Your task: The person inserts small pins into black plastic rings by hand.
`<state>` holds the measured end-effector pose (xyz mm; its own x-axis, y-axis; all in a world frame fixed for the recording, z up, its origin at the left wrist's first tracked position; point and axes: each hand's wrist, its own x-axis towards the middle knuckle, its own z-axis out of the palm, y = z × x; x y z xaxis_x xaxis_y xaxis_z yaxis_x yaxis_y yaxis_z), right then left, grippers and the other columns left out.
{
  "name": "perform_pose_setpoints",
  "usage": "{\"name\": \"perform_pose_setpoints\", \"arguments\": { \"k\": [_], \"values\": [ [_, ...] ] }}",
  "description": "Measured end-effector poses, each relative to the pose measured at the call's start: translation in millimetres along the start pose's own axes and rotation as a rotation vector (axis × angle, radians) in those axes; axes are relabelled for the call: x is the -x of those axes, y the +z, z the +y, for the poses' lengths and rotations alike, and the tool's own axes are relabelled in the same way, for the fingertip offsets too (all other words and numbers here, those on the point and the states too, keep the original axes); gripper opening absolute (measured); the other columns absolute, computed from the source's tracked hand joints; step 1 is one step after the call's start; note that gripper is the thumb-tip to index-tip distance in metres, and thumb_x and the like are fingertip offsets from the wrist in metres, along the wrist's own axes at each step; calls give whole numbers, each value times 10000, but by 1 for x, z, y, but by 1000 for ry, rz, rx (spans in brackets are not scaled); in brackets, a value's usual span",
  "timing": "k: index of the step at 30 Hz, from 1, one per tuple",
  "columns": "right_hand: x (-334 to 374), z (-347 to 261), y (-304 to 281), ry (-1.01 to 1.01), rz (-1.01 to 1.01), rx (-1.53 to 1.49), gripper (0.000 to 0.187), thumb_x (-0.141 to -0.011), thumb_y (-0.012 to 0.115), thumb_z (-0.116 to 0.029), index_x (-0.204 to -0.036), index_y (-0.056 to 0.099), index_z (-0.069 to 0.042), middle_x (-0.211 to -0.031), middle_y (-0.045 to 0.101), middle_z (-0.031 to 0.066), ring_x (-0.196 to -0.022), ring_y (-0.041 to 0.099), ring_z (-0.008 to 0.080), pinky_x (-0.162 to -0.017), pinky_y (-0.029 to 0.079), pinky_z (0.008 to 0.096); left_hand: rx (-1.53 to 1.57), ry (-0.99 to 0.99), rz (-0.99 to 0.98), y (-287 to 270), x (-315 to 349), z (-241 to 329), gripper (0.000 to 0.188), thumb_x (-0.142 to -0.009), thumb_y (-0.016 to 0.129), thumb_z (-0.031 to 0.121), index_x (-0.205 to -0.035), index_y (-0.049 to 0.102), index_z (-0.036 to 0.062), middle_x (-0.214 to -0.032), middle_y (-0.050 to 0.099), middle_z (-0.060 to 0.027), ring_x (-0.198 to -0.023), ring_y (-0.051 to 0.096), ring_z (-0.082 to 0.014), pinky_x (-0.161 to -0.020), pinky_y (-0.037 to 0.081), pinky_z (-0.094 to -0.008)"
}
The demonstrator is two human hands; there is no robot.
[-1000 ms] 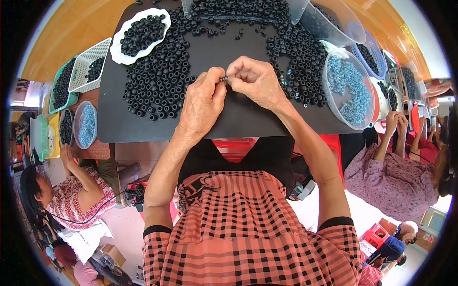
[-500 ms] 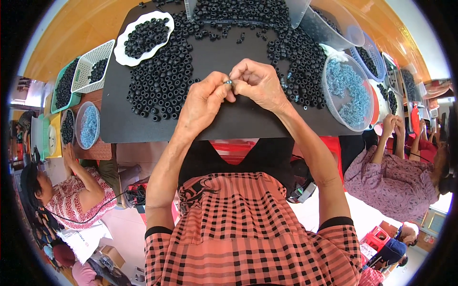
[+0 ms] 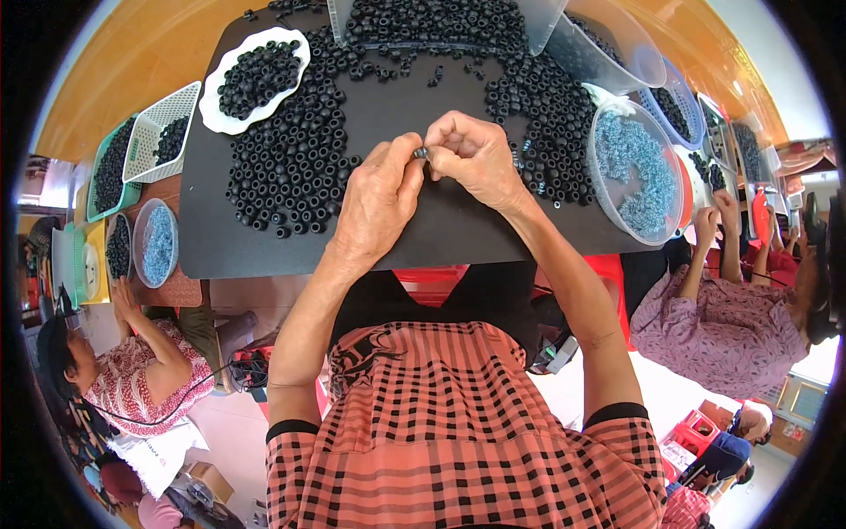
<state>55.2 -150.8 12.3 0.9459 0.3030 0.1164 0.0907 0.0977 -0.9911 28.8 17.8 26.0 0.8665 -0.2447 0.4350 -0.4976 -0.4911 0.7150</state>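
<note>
Above the dark table [image 3: 388,97], my left hand [image 3: 379,194] and my right hand [image 3: 471,159] meet fingertip to fingertip. Between them is a small dark part with a bluish piece [image 3: 419,152], mostly covered by the fingers. Both hands are closed in a pinch on it. Black ring-shaped parts [image 3: 291,167] lie in a pile left of my left hand. Another pile of black parts [image 3: 551,97] spreads beyond my right hand, with a few blue-marked parts [image 3: 527,152] at its edge. A clear round tub [image 3: 619,181] of small light-blue pieces stands on the right.
At the back, a clear bin [image 3: 338,22] holds more black parts. A white scalloped plate [image 3: 211,110] of them sits back left. Baskets, including a white one [image 3: 134,167], stand farther left. Co-workers sit at the left [image 3: 141,370] and right [image 3: 718,335].
The view has shifted slightly, moving the table's contents a little leftward in the picture. Both hands keep their pinch, and the small part looks slightly turned, showing less blue.
</note>
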Motion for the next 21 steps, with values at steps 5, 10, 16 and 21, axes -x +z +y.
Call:
{"name": "perform_pose_setpoints", "arguments": {
  "k": [5,10,16,21],
  "values": [
    [0,-6,4,-15,16,-50,57,-838,583,28,-885,587,-4,-788,607,14,-663,585,70,-595,489,207,288,-161,-71,-3,-2,-6,187,-867,569,6,-1050,528,7,-782,629,-119,-659,615,-198,-602,478,-309],
    [1,-9,2,-11,30,-66,54,-837,568,41,-877,577,6,-787,605,10,-654,583,65,-592,498,210,363,-219,-61,-1,-3,1,244,-854,591,-2,-1091,538,26,-794,633,-98,-667,600,-150,-604,475,-293],
    [-1,-4,-2,-4,29,-58,55,-833,570,34,-881,574,6,-806,597,6,-668,585,67,-588,501,212,37,101,79,5,-4,4,275,-820,615,-21,-1083,555,35,-880,624,-151,-784,624,-301,-670,501,-378],
    [-1,-4,-4,25,-25,-87,54,-827,576,17,-879,577,2,-782,599,16,-658,582,78,-603,498,216,194,-44,5,-2,-6,1,181,-853,598,-15,-1028,572,20,-798,629,-109,-736,622,-203,-641,490,-326]
  ]
}}
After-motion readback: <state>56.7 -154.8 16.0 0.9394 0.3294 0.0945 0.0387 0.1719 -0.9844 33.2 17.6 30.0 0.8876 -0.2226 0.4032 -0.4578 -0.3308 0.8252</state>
